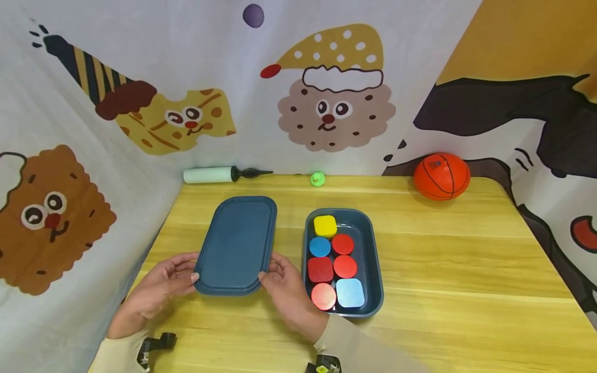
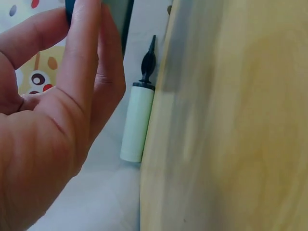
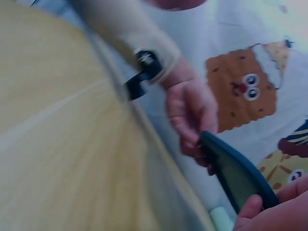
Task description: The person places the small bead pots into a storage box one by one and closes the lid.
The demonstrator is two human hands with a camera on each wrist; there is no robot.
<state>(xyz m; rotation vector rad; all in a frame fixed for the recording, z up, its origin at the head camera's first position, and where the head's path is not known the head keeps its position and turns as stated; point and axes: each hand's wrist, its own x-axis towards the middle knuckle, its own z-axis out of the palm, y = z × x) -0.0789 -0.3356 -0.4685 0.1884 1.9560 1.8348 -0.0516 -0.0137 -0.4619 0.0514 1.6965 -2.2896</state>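
Note:
Both hands hold a dark blue rectangular lid (image 1: 237, 243) with rounded corners above the table. My left hand (image 1: 158, 287) pinches its near left corner, thumb on top; the left wrist view shows that hand (image 2: 53, 120) with a sliver of lid (image 2: 70, 10) at the fingertips. At the near right corner my right hand (image 1: 291, 300) grips the edge between thumb and fingers. Seen from the right wrist, the lid (image 3: 238, 168) is tilted edge-on between the hands. Right of it stands a matching open box (image 1: 366, 248), holding several round and square pieces in red, blue, yellow and pale blue.
Along the table's back edge lie a pale green hand pump (image 1: 210, 175) with a black nozzle, a small green toy duck (image 1: 317, 179) and an orange-red basketball (image 1: 441, 177). A cloth (image 1: 261, 119) printed with cartoon biscuits hangs behind the wooden table (image 1: 448, 280).

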